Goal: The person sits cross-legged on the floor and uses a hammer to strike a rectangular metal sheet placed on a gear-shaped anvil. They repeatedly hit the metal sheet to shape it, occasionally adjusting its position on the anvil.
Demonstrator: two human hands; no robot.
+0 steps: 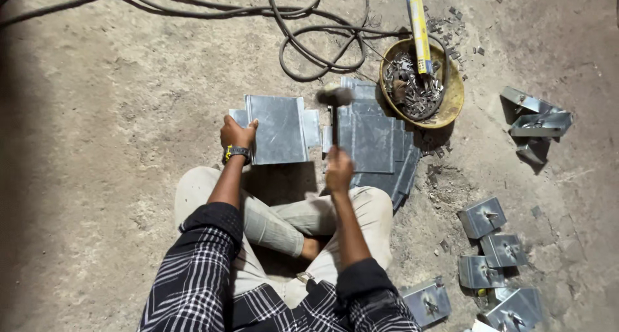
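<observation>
I sit cross-legged on a dusty floor. My left hand (236, 134) grips the left edge of a flat grey sheet-metal piece (278, 128) lying in front of me. My right hand (338, 169) is closed around the handle of a hammer (334, 97), whose blurred head is raised just right of the piece. A stack of similar metal sheets (374, 142) lies to the right of the hammer, partly under it.
A shallow yellow-brown bowl (454, 87) of small metal parts stands at the upper right, with a yellow-blue tube (419, 29) leaning in it. Several bent metal boxes (490, 242) lie right of my knee, others (535, 122) farther right. Dark cables (309, 42) loop across the floor ahead.
</observation>
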